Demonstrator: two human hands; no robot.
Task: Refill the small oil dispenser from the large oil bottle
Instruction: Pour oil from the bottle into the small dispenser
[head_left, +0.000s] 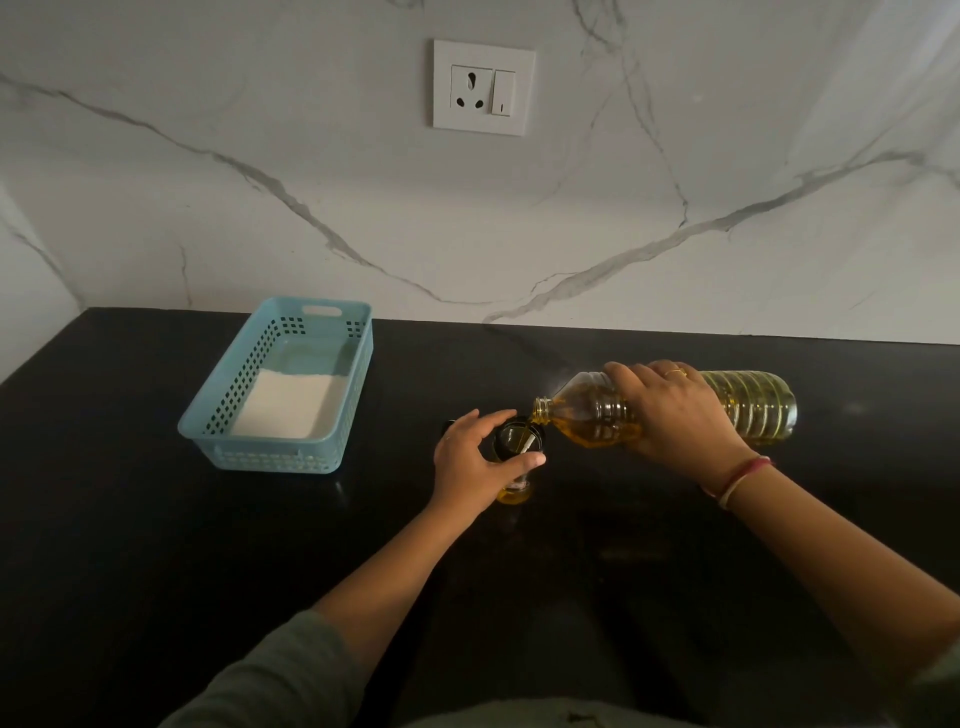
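Two hands are working: the right hand (675, 415) is gripping the tilted bottle (748, 405) around its shoulder, while the left hand (475, 460) is curling round the dispenser (514, 491) standing on the worktop (156, 519). Oily plastic probably slips; the ribbed body offers surer hold.

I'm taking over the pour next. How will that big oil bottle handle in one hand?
The large oil bottle looks like thin, ribbed plastic, so it probably flexes under the right hand. Only partly full, its weight likely shifts as it tilts. Uncapped, it would probably spill if laid down.
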